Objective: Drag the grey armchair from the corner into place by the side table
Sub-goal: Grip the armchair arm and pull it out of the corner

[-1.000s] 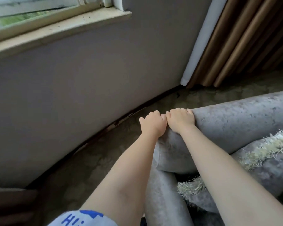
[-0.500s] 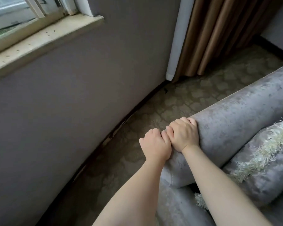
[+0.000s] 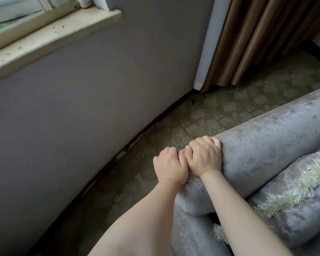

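more carpet (image 3: pixel 229 104) shows between curtain (image 3: pixel 257 37) and grey armchair (image 3: pixel 266 141) than a second ago, armchair near the curtain, left hand (image 3: pixel 169 164) and right hand (image 3: pixel 204 157) touching side by side, both sets of fingers clenched over its rolled top edge

Grey-painted wall (image 3: pixel 81 108), left and centre of the frame, with a dark skirting strip (image 3: pixel 146 130) along its foot. Pale window sill (image 3: pixel 54 36), upper left, speckled with small debris, beneath a white window frame (image 3: pixel 17 12) admitting daylight. Brown pleated curtain (image 3: pixel 257 37), white-edged, upper right, hanging to a floor (image 3: pixel 229 108) of faded floral pattern.
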### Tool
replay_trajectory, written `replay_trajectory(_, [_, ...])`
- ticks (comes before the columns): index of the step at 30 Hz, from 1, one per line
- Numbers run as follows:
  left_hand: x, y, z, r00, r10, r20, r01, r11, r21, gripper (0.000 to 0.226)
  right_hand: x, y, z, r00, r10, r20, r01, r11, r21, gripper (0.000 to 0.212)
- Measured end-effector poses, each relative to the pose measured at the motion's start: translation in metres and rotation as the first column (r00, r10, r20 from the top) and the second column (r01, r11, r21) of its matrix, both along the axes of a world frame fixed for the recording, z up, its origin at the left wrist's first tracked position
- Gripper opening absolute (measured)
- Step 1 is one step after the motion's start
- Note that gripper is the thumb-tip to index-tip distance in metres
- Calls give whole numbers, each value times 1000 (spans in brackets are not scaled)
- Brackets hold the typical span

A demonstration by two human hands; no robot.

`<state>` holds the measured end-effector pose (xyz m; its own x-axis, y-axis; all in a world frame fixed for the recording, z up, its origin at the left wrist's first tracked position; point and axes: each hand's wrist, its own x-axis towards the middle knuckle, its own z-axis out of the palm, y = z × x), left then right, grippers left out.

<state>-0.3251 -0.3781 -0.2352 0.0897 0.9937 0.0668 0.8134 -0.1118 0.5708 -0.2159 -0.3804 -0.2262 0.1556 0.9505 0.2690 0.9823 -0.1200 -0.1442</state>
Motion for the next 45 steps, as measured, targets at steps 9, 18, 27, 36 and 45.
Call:
replay_trajectory(9, [0, -16, 19, 996, 74, 58, -64, 986, -156, 31, 1, -9, 18, 997, 57, 46, -41, 953, -302, 44])
replay_trajectory(18, [1, -70, 41, 997, 51, -59, -66, 955, -291, 28, 6, -54, 38, 984, 170, 44, -137, 899, -417, 51])
replay_trajectory(27, [-29, -109, 39, 996, 31, -78, -51, 961, -271, 30, -26, -93, 33, 989, 145, 37, -125, 939, -321, 45])
replay_trajectory(36, [-46, -85, 13, 997, 79, 18, -76, 989, -125, 36, -44, -75, 12, 999, 50, 16, -47, 990, -132, 41])
replay_trajectory(45, [-47, -73, -6, 1000, 21, 17, -21, 1000, 17, 36, -42, -66, -2, 999, 37, -18, -36, 997, 63, 38])
